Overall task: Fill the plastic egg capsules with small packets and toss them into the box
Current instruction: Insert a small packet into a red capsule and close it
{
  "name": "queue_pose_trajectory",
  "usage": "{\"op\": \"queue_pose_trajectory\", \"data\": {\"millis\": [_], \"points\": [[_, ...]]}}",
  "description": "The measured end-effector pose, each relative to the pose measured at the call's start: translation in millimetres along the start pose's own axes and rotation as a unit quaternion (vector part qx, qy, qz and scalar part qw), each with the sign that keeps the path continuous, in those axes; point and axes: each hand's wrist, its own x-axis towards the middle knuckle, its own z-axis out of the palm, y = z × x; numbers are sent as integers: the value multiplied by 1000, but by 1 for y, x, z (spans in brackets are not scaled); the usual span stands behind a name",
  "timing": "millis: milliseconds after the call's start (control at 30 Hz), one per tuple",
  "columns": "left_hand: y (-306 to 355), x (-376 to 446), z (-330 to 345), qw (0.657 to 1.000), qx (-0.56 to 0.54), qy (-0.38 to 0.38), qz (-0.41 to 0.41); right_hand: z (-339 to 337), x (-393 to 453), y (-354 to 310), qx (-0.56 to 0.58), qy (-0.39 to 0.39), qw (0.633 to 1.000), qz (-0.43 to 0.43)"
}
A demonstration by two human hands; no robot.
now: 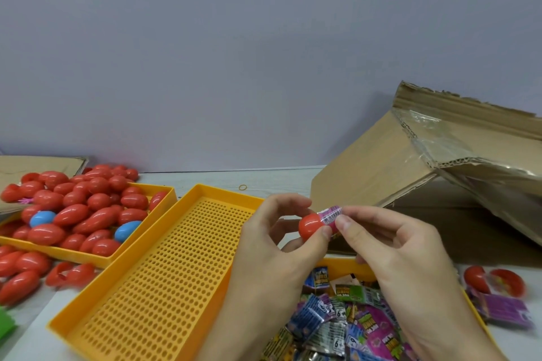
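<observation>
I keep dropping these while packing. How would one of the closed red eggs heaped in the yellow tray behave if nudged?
The red eggs look rounded and glossy, so one would probably roll and may slip from fingers. They seem hollow plastic, likely light. The yellow tray has a raised rim, which should stop most rolling.

A red capsule half [310, 225] is held at centre, with a folded purple packet [330, 215] sticking out of its right side. Mixed packets [337, 319] are heaped near-right. The cardboard box [410, 173] lies tipped at far right.

Before me: perforated yellow tray [152, 272]; small rubber band [242, 187] on white table [281, 182]; lavender wall [234, 53].
</observation>
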Motion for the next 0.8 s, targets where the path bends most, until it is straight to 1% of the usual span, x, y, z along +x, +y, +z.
{"op": "queue_pose_trajectory", "data": {"millis": [100, 300, 567, 800], "points": [[0, 0, 1, 1000, 5, -2, 11, 0, 0, -2, 2, -13, 1000, -1], [-3, 1, 1, 1000, 7, -9, 23, -1, 0, 2, 7, 0, 1000, -16], [-2, -1, -1, 999, 37, -26, 23, -3, 0, 3, 14, 14, 1000, 11], [3, -2, 0, 998, 59, -26, 22, -5, 1, 7, 6, 6, 1000, 25]]}}
